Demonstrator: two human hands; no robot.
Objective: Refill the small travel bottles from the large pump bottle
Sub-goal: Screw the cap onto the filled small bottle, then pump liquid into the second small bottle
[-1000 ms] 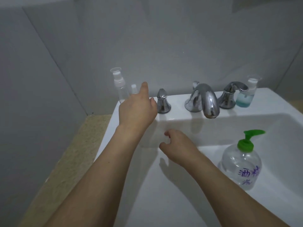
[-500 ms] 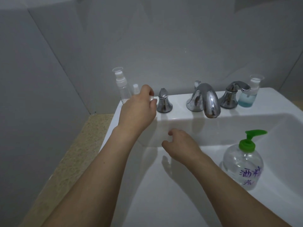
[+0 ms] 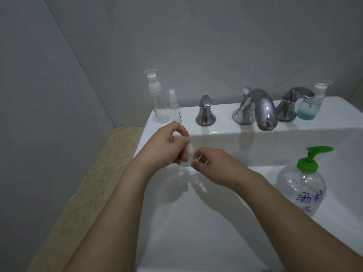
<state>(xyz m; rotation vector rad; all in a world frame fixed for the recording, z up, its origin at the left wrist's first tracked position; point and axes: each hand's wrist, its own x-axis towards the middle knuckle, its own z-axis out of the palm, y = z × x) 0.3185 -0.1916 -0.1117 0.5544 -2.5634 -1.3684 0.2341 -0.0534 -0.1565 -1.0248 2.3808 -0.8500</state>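
Note:
My left hand (image 3: 169, 147) grips a small clear travel bottle (image 3: 190, 153) over the sink basin, mostly hidden by my fingers. My right hand (image 3: 214, 165) pinches the bottle's end with fingertips. Two more clear travel bottles stand on the sink ledge at the back left: a tall one (image 3: 158, 99) and a short one (image 3: 174, 107). The large pump bottle (image 3: 303, 183), clear with a green pump and purple writing, stands inside the basin at the right.
The white sink (image 3: 196, 222) has a chrome spout (image 3: 263, 108) and two chrome handles (image 3: 205, 111) (image 3: 290, 105). A small bottle with blue liquid (image 3: 310, 106) stands at the back right. A speckled counter (image 3: 82, 193) lies left of the sink, grey walls behind.
My left hand picked a small bottle off the ledge and brought it down toward me over the basin. My right hand rose to meet it and now pinches its end.

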